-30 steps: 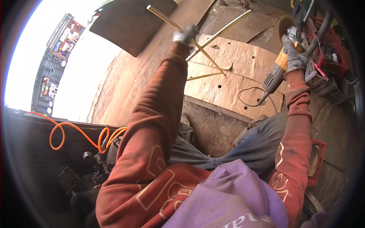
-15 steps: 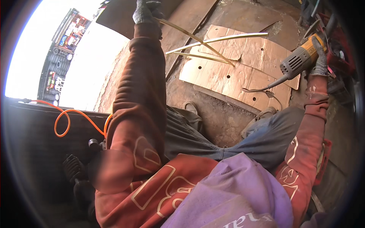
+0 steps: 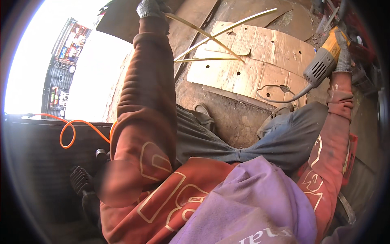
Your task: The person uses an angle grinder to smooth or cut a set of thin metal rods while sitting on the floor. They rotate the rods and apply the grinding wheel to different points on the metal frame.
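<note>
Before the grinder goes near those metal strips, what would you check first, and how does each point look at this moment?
1. Right hand gripping the grinder: ok, gloved and closed round the body.
2. Left hand on the strips: ok, gloved, at their end.
3. Grinder cord away from the work: not ok, it loops over the cardboard beside the strips.
4. Strips lying steady: not ok, they cross loosely with no clamp visible.
5. Legs out of the way: ok, they lie below the cardboard.
6. Disc and guard sound: cannot tell, hidden.
</note>
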The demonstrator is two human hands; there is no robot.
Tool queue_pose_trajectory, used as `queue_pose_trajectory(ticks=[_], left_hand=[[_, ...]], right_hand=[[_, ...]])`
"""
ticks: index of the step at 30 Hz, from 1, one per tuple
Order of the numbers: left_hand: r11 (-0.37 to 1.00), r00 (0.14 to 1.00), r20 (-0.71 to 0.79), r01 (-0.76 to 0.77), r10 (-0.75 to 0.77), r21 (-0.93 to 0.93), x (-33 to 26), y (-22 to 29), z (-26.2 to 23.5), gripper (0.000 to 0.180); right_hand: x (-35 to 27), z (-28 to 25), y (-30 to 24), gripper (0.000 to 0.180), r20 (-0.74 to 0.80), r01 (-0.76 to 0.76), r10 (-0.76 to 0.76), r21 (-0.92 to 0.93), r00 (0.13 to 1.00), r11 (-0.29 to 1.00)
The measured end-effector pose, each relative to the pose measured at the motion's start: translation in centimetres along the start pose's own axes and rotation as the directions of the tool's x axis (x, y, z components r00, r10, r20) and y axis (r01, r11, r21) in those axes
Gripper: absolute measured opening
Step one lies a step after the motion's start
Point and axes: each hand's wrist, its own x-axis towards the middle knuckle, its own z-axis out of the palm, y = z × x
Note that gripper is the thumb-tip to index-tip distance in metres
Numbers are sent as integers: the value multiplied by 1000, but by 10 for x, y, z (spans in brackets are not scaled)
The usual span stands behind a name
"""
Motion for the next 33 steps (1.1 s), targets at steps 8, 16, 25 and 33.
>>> queue_pose_trajectory(ticks=[8, 16, 25, 33], left_hand=[[983, 999, 29, -39, 34, 180, -2, 13, 10, 42], [985, 993, 116, -57, 38, 165, -10, 15, 17, 41], [988, 963, 265, -79, 40, 136, -21, 23, 21, 39], [992, 894, 442, -105, 66, 64, -25, 17, 27, 38]], right_hand=[[2, -4, 9, 40, -24, 48, -47, 58, 999, 997], [17, -7, 14, 37, 20, 68, -68, -34, 998, 997], [-40, 45, 22, 41, 308, -143, 136, -2, 941, 990], [-105, 99, 63, 47, 337, -271, 305, -144, 891, 952]])
